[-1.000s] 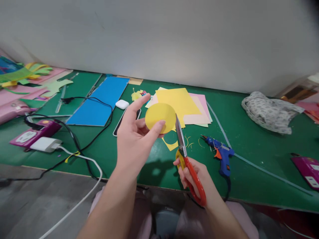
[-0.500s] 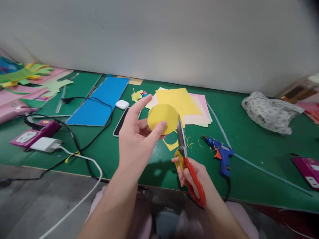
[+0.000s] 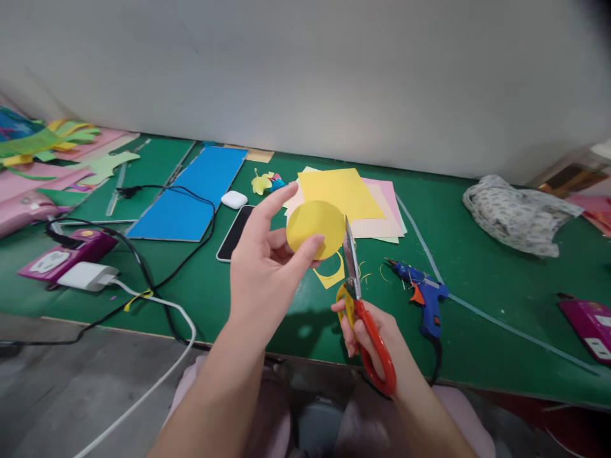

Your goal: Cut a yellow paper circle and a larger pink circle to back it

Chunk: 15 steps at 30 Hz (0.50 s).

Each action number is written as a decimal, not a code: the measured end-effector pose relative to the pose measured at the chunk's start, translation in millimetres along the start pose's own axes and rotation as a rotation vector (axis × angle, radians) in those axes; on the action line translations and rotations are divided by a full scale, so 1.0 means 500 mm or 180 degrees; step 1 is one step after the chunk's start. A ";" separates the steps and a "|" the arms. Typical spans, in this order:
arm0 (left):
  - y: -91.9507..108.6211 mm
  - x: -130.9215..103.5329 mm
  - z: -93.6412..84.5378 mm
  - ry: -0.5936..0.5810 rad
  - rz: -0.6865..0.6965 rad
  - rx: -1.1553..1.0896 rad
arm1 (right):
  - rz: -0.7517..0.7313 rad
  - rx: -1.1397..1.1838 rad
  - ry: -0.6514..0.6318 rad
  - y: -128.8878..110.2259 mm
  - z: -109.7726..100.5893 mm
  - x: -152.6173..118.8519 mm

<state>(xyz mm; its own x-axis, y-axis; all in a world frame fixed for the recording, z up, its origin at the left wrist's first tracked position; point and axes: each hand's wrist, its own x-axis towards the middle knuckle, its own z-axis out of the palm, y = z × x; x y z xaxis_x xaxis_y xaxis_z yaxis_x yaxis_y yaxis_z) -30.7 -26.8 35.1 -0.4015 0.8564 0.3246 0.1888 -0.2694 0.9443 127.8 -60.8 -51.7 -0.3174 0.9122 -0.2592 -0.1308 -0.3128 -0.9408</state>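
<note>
A round yellow paper disc (image 3: 315, 222) is pinched between the thumb and fingers of my left hand (image 3: 267, 267), the index finger raised clear of it. My right hand (image 3: 375, 327) grips a pair of scissors (image 3: 352, 264) with one red and one yellow handle loop. Their blades point up and away, nearly closed, at the disc's right edge; whether they touch the paper I cannot tell. Below and behind the disc lie a yellow paper offcut (image 3: 331, 273) with a curved cut-out and several thin yellow trimmings (image 3: 365, 278).
Behind my hands are stacked coloured sheets (image 3: 344, 191), a phone (image 3: 233, 235) and a white earbud case (image 3: 234, 200). A blue glue gun (image 3: 427, 296) lies to the right, a grey patterned cloth (image 3: 515, 213) beyond. On the left are a blue board (image 3: 191, 197), a purple power strip (image 3: 67, 257) and cables.
Both hands have shifted slightly to the right, carrying the disc and the scissors along. The things on the table stay where they were.
</note>
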 end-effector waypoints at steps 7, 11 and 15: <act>-0.003 0.001 -0.001 0.0023 -0.0026 -0.0007 | 0.0042 0.0002 0.0019 -0.002 0.002 -0.001; -0.010 0.003 -0.001 0.0075 0.0103 -0.0115 | 0.0103 0.0017 0.0046 -0.008 0.004 -0.002; -0.015 0.004 -0.002 0.0080 0.0116 -0.0070 | 0.0133 0.0037 0.0031 -0.010 0.004 -0.001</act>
<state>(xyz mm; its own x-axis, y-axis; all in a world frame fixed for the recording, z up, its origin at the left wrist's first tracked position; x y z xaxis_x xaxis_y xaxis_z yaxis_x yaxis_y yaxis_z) -34.0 -23.5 28.6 -0.4172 0.8346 0.3598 0.1840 -0.3102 0.9327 126.4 -60.4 -46.6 -0.3137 0.9008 -0.3004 -0.1286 -0.3537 -0.9265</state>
